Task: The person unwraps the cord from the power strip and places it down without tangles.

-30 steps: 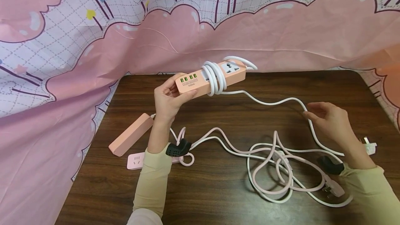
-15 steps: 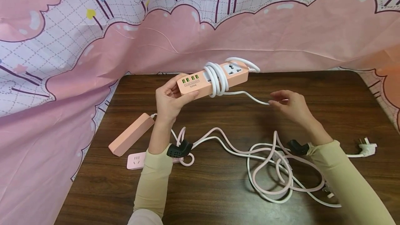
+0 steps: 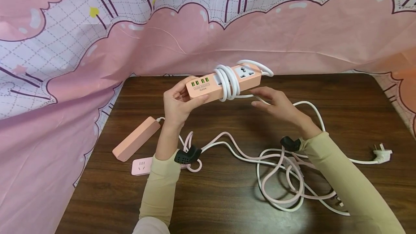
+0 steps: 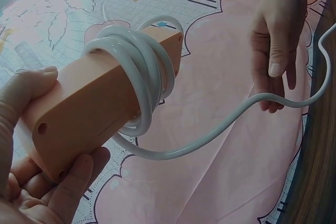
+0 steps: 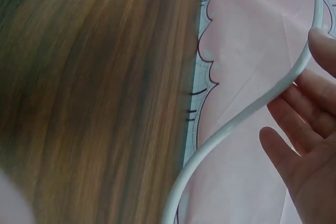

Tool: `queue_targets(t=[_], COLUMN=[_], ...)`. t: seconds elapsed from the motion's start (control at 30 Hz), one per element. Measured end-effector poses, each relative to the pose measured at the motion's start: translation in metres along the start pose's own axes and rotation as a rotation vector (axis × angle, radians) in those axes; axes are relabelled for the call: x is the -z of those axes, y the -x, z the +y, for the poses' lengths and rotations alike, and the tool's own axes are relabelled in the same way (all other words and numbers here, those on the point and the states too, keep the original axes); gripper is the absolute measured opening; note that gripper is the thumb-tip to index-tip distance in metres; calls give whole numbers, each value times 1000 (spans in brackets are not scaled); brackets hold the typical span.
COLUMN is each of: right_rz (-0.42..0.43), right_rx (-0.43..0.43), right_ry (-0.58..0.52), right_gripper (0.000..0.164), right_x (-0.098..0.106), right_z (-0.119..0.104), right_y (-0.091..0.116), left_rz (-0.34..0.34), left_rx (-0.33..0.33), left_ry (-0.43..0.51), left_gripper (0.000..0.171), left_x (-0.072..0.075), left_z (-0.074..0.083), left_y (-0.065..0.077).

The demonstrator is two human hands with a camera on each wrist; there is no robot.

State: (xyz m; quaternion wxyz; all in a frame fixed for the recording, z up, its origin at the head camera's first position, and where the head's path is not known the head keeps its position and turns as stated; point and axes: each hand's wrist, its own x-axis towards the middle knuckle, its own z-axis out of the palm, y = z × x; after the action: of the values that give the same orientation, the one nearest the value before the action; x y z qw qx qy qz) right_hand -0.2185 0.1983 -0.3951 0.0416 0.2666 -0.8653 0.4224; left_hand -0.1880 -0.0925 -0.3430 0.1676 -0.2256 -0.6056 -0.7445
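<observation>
My left hand [image 3: 177, 105] grips the near end of a peach power strip [image 3: 204, 93], holding it raised above the table. Several turns of its white cord [image 4: 142, 77] wrap around the strip's middle. From the wraps a free length of the cord [image 5: 236, 121] runs off to the right. Just right of the strip is my right hand [image 3: 276, 105], thumb apart and fingers loosely extended. In the right wrist view the cord crosses close over those fingers [image 5: 299, 114], with no pinch on it.
A second peach power strip [image 3: 136, 138] and a pink one [image 3: 141, 166] lie at the left of the brown table [image 3: 221, 198]. Pink and white cords [image 3: 286, 201] tangle at front right. A white plug [image 3: 382, 154] lies at the right. A patterned curtain [image 3: 292, 39] hangs behind.
My right hand has moved left along the cord, from the table's right side to beside the wrapped strip. My left hand and the strip have shifted slightly right.
</observation>
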Motion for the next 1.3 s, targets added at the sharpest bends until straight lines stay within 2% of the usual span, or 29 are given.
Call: queue_targets(t=[0.17,0.37,0.47,0.67,0.77,0.87,0.93,1.0,1.03,1.13,1.2,1.3], right_rz=[-41,-4,68,296,381,447,470,460,445,352,262,121], right_rx=[31,104,119,83,69,92,147,216,247,329,361,385], right_ry=[-14,-16,-15,-73,-184,-403,-539,-618,-616,-533,-499,-405], right_gripper=[24,9,5,3,6,10,10,8,7,5,4,13], right_x=[-2,-1,4,25,38,49,55,61,64,72,75,78], right_z=[-5,-9,-12,-19,-23,-29,-35,-40,-42,-42,-39,-33], right_y=[-4,-4,-4,-5,-4,1,7,13,16,25,29,32], left_rz=[-2,1,-4,-42,-76,-88,-79,-63,-54,-28,-15,-2], left_rx=[-7,-6,8,53,59,56,49,37,29,7,-8,-19], left_ry=[-15,-20,-15,-1,-5,-21,-28,-28,-29,-23,-31,-33], left_gripper=[46,45,45,47,48,47,46,46,46,46,46,45], left_x=[1,2,3,4,4,3,3,4,4,5,5,6], left_z=[0,0,0,2,2,1,0,0,-1,-1,0,0], left_y=[0,0,1,3,4,4,3,2,2,1,0,0])
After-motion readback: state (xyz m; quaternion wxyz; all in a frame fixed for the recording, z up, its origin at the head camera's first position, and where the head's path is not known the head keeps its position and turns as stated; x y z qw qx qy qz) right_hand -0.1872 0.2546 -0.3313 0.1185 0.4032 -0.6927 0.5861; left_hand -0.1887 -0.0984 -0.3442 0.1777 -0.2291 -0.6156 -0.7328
